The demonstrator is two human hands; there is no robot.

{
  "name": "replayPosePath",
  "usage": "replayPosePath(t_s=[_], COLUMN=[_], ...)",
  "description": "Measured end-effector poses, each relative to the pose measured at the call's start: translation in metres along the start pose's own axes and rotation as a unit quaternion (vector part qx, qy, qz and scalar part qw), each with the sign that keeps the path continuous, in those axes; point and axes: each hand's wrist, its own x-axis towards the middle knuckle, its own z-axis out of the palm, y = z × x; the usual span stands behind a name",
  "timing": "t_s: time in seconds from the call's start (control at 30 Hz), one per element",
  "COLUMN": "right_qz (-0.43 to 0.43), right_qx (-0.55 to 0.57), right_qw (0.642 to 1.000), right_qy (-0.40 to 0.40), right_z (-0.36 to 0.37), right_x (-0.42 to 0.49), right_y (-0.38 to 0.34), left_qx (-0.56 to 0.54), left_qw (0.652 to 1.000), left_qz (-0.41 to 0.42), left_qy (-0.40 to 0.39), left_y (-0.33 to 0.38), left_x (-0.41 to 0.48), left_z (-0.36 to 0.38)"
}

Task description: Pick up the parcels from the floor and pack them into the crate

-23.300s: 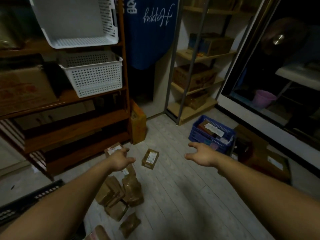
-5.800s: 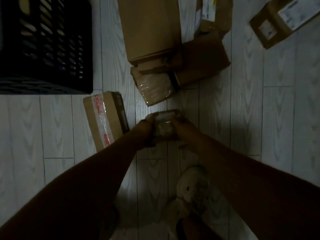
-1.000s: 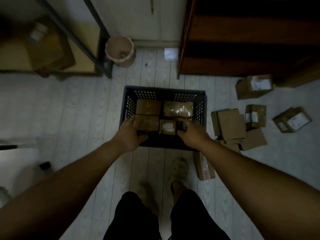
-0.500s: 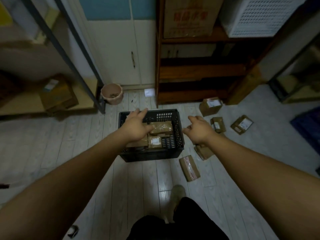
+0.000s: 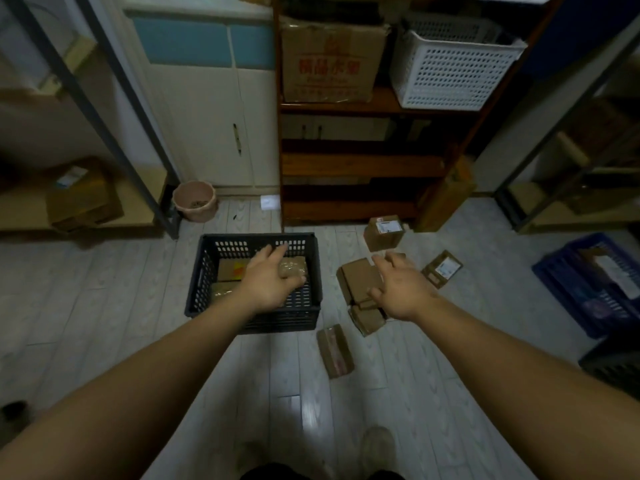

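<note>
from the head camera, looking down at the floor, your left hand (image 5: 268, 284) hangs open and empty over the black crate (image 5: 207, 271), fingers spread, holding nothing; your right hand (image 5: 401, 289) is open too, palm down, above the cluster of parcels (image 5: 358, 277) just to the right of the crate; a few parcels already lie inside the crate, among them a plastic-wrapped one (image 5: 294, 268) near the far wall; outside it, a taped parcel (image 5: 335, 351) lies near the crate's front right corner, a labelled box (image 5: 384, 233) sits by the foot of the wooden shelf (image 5: 360, 164), and a small labelled one (image 5: 442, 269) lies further right, apart from the cluster.

the step in hand looks like reaching for the next parcel; to do it well, bend low and go for the top box of the cluster with your right hand, since the ones beneath it overlap and may slide if you pull from below; close your fingers across its short sides, bring your left hand over to steady it, and set it flat in the crate's free space rather than dropping it on the wrapped one; keep your feet (image 5: 377, 445) clear of the taped parcel.
</note>
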Motion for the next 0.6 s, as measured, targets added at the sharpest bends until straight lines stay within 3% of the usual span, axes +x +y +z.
replayPosePath(t_s=[0.27, 0.4, 0.6], right_qz=[0.069, 0.119, 0.095], right_qx=[0.139, 0.189, 0.259], right_qw=[0.979, 0.963, 0.946], right_qy=[-0.131, -0.153, -0.172], right_z=[0.087, 0.152, 0.281], right_x=[0.025, 0.065, 0.127], right_y=[0.137, 0.165, 0.182], left_qx=[-0.051, -0.077, -0.138], left_qw=[0.99, 0.974, 0.955], left_qz=[-0.11, -0.189, -0.246], left_qy=[-0.067, -0.094, -0.095], left_y=[0.022, -0.019, -0.106], left_x=[0.019, 0.043, 0.101], left_z=[0.148, 0.21, 0.31])
